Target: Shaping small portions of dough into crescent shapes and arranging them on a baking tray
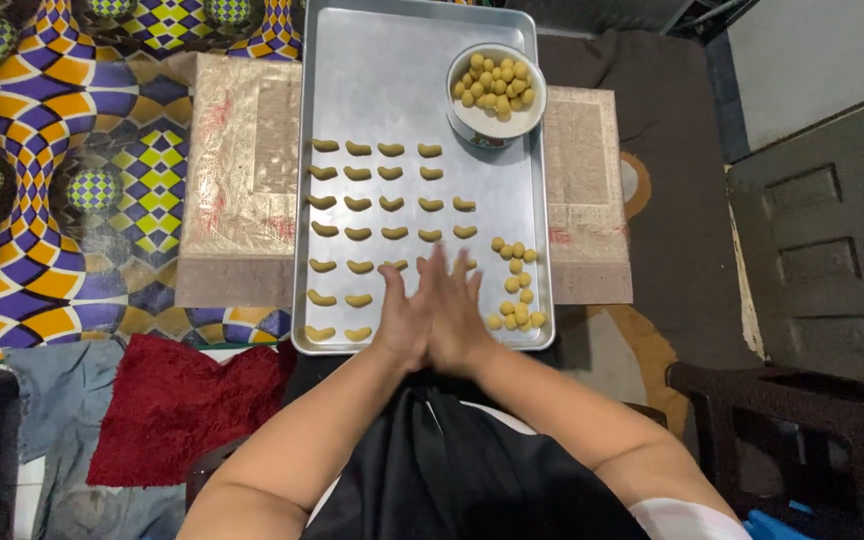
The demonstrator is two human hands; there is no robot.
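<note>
Both palms are pressing flat against each other over the near edge of the metal baking tray [372,60], the left hand [404,320] and right hand [457,315] lying fingers-forward and slightly blurred; whether a piece of dough is sitting between them cannot be told, as nothing is showing at the seam. Crescent-shaped dough pieces [358,204] are lying in rows across the tray's left and middle portions. A loose cluster of small dough balls [514,285] is resting just right of the hands, near the tray's right rim. A white bowl [495,95] filled with more dough balls is standing at the tray's far right corner. A red cloth [177,400] is lying below the tray's left corner, on the patterned mat [52,180].
</note>
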